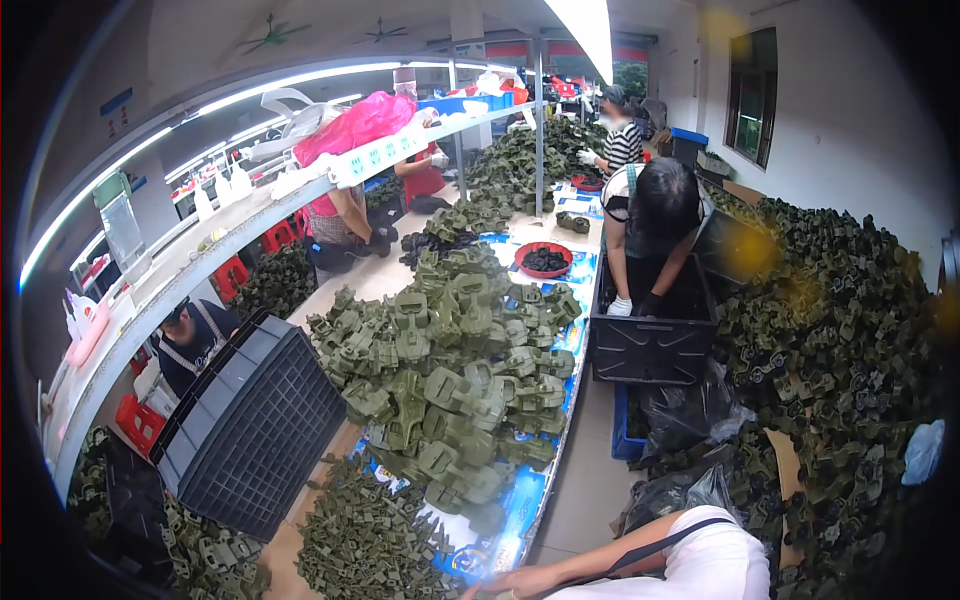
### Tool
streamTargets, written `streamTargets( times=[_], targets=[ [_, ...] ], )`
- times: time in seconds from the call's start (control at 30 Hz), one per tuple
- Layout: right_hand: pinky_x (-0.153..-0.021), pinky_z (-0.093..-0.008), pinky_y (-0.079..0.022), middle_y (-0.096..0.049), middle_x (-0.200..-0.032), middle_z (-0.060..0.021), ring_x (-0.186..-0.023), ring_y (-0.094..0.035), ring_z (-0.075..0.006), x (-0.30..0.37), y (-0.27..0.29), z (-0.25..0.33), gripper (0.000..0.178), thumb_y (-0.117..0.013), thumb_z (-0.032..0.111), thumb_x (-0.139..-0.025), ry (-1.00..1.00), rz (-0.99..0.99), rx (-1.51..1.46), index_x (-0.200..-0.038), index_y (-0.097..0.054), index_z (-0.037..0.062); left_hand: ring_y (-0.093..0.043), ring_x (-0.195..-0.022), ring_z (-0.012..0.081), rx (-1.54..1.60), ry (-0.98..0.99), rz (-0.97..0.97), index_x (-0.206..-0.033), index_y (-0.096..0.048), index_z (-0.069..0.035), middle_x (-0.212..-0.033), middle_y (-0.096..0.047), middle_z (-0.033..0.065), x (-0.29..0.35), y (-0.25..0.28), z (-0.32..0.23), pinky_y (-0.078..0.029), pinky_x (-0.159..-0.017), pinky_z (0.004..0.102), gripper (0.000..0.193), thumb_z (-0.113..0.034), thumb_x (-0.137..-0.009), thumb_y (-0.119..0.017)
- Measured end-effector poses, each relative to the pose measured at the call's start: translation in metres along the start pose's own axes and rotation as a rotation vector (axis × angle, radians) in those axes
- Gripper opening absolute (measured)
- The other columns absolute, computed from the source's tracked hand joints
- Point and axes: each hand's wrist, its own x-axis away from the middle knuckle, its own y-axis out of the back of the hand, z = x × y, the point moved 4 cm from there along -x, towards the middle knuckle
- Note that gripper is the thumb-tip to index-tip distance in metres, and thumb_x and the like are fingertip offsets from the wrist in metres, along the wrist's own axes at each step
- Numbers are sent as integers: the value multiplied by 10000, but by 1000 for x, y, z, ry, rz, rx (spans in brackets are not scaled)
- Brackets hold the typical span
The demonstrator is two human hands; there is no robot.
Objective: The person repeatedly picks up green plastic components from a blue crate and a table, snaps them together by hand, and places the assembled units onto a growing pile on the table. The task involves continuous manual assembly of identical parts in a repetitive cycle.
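Observation:
My right hand [508,582] comes in at the lower edge, the bare forearm reaching leftward from a white sleeve. It is at the table's near edge, partly cut off by the frame and blurred, so its grip cannot be made out. Closest to it is a heap of small olive-green plastic parts [370,525]. Beyond that rises a large pile of bigger olive-green plastic parts [460,370], on a table with a blue-and-white printed cover [525,500]. My left hand is out of view.
Across the aisle [575,480], a person bends over a black crate [650,345], both hands inside. A dark grey crate [255,425] leans at the left. More green parts [830,330] heap along the right wall. A red basket [543,260] holds black pieces. A shelf [200,260] runs overhead.

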Motion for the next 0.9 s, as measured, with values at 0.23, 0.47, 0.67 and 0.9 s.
streamTargets(
  times=[0.23,0.47,0.67,0.9],
  targets=[
    [-807,-365,-442,-604,-1042,-189,-943,-591,-286,10,32,48,492,-500,91,-752,-94,-15,-148,-1242,-475,58,-550,-1038,330,-10,-150,-92,-1297,-437,-112,-1109,-577,208,-10,-5,20,-424,-889,370,566,-206,-765,-608],
    [-823,-346,-448,-618,-1018,-180,-945,-593,-278,9,41,67,482,-565,115,-716,-262,58,-186,-1191,-525,43,-527,-1039,290,-88,-4,-35,-1373,-337,-207,-1109,-545,183,-10,-10,32,-397,-916,364,721,-343,-748,-669],
    [-995,-348,-339,-487,-1268,-174,-1177,-452,-276,10,68,76,528,-610,258,-822,-240,122,-239,-1269,-459,21,-523,-1076,312,-224,-215,-40,-1412,-241,-184,-1151,-535,216,-10,32,14,-417,-896,359,894,-391,-694,-730],
    [-990,-352,-342,-502,-1196,-206,-1137,-468,-306,48,90,53,617,-636,307,-804,-188,-21,-183,-1302,-396,33,-553,-1021,221,800,-133,-356,-1341,-290,-103,-1169,-527,122,37,-2,30,-458,-879,343,783,5,-688,-709]
  ],
)
